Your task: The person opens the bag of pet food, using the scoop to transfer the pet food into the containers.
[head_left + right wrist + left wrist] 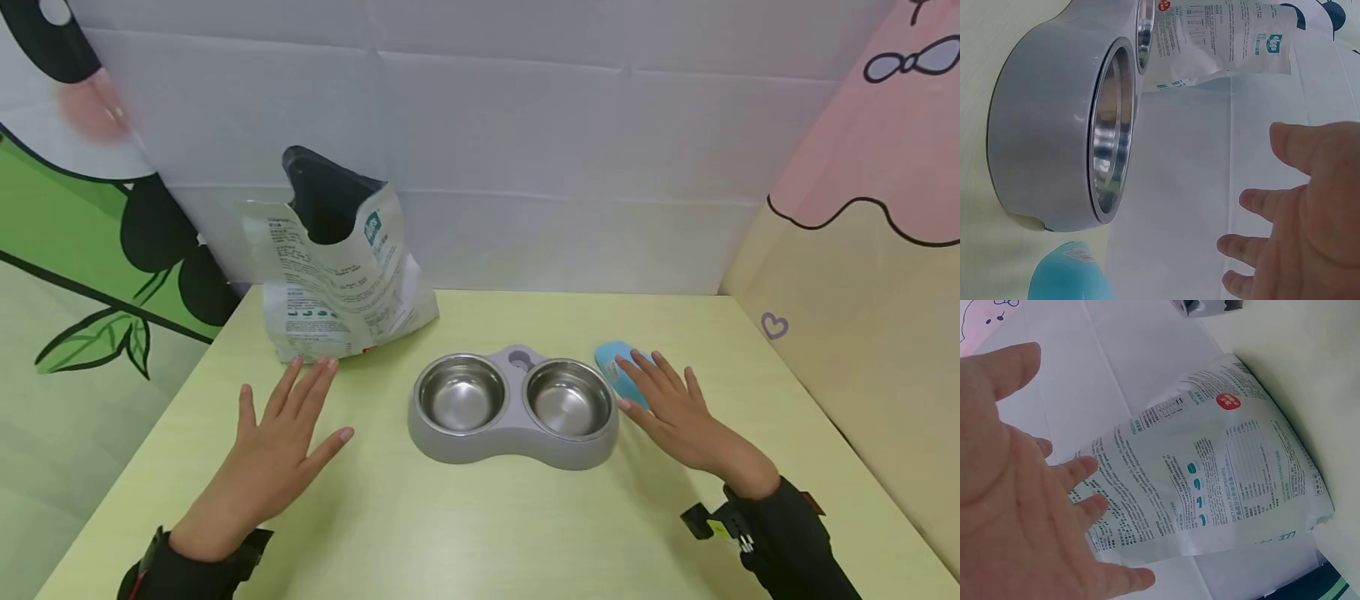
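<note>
The person's left hand (pixel 273 458) is spread, fingers straight and thumb out to the side, just in front of the white bag (pixel 341 287). The right hand (pixel 678 421) is likewise spread, palm down beside the pet bowl stand (pixel 515 404), its fingertips overlapping the blue object (pixel 613 358) in the head view; the right wrist view shows them apart.

The bag stands upright at the back left of the table (pixel 450 533), its mouth gaping to a dark lining; what lies deep inside cannot be told. The grey stand sits mid-table with two steel bowls: the left bowl (pixel 461 396) and the right bowl (pixel 568 400) both show bare, shiny bottoms. A small round hollow marks the stand's back edge between them.

The left wrist view shows the bag's whole round red mark, only a sliver of which appears from the head. The right wrist view gives the stand's tall outer wall and a small printed label on the blue object's rounded end.
</note>
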Demonstrator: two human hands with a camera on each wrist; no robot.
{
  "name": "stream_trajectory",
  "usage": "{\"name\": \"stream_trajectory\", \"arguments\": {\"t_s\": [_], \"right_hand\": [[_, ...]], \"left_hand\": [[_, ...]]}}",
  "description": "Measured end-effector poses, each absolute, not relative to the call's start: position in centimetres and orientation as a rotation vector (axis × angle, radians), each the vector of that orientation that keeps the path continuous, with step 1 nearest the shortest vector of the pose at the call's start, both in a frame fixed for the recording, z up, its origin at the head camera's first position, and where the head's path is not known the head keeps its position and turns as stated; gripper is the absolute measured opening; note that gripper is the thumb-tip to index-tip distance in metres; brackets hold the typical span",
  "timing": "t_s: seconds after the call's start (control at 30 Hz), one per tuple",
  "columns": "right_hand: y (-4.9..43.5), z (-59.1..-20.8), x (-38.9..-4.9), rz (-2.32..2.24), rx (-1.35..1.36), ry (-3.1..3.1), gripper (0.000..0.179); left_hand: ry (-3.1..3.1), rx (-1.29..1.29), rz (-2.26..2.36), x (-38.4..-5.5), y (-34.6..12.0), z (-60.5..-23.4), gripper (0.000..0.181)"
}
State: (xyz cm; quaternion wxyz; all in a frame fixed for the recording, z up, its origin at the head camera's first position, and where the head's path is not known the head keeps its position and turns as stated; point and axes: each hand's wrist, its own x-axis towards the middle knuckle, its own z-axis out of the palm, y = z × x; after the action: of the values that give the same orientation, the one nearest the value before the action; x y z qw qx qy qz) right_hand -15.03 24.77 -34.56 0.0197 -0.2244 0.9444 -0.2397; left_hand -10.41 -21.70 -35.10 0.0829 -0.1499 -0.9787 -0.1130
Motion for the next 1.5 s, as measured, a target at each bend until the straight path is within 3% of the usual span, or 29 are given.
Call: {"name": "stream_trajectory", "arguments": {"t_s": [0.77, 1.5], "right_hand": [[21.3, -34.5, -18.5, -0.743, -0.799, 2.833, 0.059], [17.6, -33.2, -19.4, -0.668, -0.951, 2.821, 0.059]], "left_hand": [[-2.887, -0.399, -0.439, -10.7, -24.0, -35.7, 0.082], [-2.828, -0.417, -0.444, -11.2, -25.2, -36.7, 0.079]]}}
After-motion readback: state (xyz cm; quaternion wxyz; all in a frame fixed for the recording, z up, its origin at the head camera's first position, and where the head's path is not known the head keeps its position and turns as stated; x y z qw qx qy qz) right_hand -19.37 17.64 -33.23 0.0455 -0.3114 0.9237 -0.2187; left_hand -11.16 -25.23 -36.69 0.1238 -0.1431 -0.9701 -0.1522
